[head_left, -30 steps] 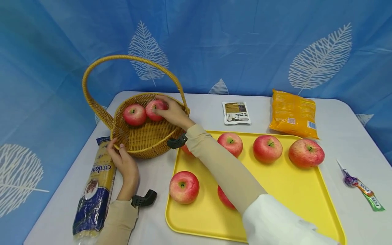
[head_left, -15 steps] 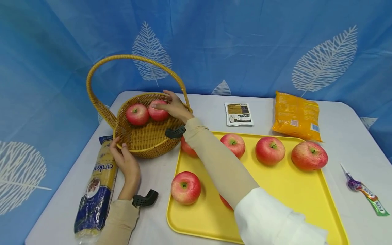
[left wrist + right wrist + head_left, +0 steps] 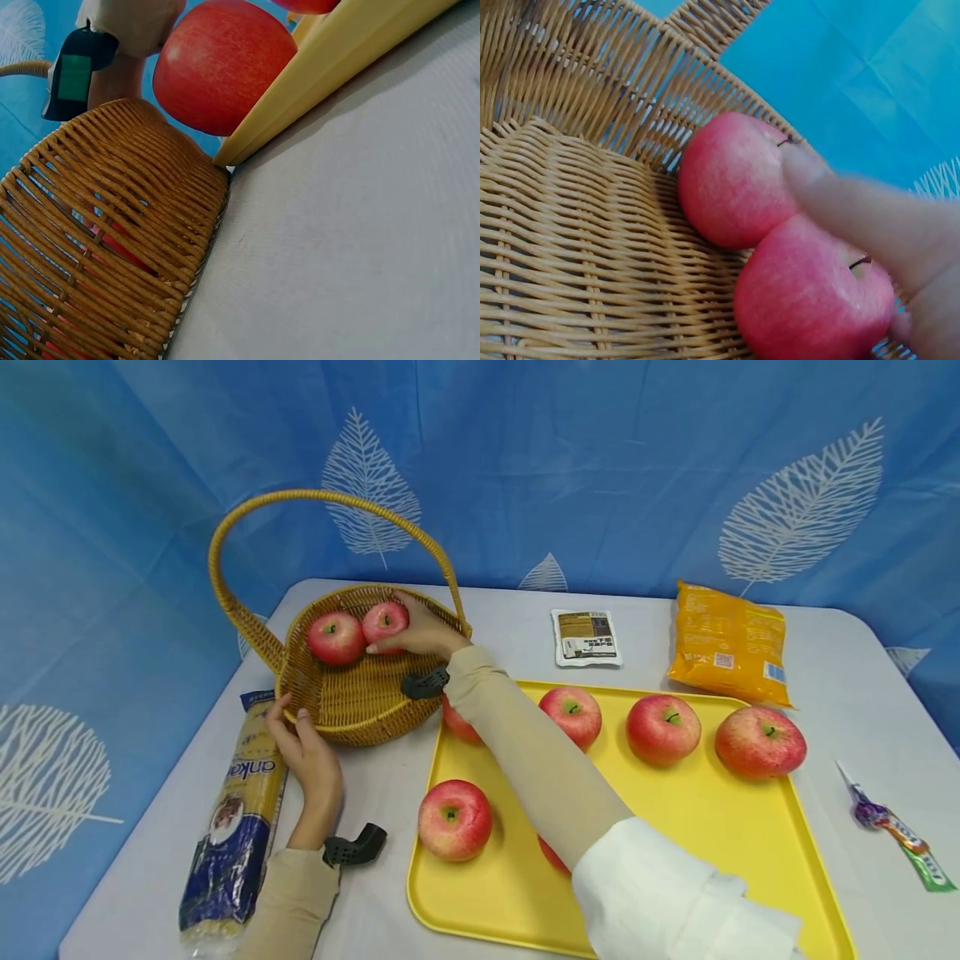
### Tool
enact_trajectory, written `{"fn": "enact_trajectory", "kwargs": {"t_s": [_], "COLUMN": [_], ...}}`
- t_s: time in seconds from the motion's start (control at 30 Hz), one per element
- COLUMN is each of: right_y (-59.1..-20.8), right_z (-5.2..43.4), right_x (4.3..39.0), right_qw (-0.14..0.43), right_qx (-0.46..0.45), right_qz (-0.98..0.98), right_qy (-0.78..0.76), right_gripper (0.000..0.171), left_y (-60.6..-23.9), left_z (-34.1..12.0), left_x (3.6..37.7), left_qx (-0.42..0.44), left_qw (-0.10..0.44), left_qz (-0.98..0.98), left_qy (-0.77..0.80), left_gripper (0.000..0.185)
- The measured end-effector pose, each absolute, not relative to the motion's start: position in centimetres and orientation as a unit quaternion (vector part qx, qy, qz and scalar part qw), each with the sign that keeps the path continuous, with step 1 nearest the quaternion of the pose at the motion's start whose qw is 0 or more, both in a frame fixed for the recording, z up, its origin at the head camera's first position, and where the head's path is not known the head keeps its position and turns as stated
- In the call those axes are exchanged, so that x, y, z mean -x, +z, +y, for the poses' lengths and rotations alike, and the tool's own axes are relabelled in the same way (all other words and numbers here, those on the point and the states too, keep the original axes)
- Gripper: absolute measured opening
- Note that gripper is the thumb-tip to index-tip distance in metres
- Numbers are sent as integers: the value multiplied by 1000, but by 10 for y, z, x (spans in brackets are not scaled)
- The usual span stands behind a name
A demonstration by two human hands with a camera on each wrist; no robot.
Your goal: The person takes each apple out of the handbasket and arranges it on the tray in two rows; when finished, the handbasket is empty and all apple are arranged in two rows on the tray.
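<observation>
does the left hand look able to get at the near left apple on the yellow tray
Probably yes: only tablecloth and the tray's edge seem to lie between the left hand, at the basket, and that apple.

Two apples (image 3: 336,638) lie in the basket (image 3: 360,697), left of the tray (image 3: 675,827), with a sachet (image 3: 587,638) behind the tray.

table (image 3: 517,635): wht top, rndd far corners
basket (image 3: 381,730): wicker, far L, upright, handle up
tray (image 3: 697,835): yel., ctr–R, just beside basket, contact unclear
blue/gold pk (image 3: 231,827): L side, lengthwise, nr basket
orange bag (image 3: 727,642): far R, just behind tray
sachet (image 3: 587,637): flat, far side, btw basket & orange bag
lollipop (image 3: 891,825): wrapped, R of tray, apart
</observation>
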State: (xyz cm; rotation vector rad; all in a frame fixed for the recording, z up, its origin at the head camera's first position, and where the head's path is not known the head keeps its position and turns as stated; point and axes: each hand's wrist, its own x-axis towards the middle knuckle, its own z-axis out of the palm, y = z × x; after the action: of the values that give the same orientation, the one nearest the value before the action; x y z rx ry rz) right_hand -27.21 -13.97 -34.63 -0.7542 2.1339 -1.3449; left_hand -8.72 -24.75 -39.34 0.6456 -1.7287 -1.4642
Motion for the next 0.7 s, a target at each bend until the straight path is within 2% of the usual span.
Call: {"fn": "enact_trajectory", "kwargs": {"t_s": [0.17,0.3,0.5,0.7], "right_y": [-349,-349,-349,-349], "right_z": [-142,-144,-145,-145], "right_x": [272,270,268,269], "right_qw": [188,143,113,101], "right_qx": [291,300,311,330], "right_qz": [841,878,892,892], "right_qy": [-416,-345,-309,-292], "right_gripper": [95,90,83,83], "left_y": [-379,-385,-402,-399], "left_z": [-237,-241,-251,-250], "left_x": [83,85,91,89], "left_qx": [-243,-231,-236,-227], "left_qw": [388,399,403,404], "left_qz": [-674,-676,-681,-680], "left_qy": [-579,-575,-564,-569], "left_gripper": [34,34,34,34]}}
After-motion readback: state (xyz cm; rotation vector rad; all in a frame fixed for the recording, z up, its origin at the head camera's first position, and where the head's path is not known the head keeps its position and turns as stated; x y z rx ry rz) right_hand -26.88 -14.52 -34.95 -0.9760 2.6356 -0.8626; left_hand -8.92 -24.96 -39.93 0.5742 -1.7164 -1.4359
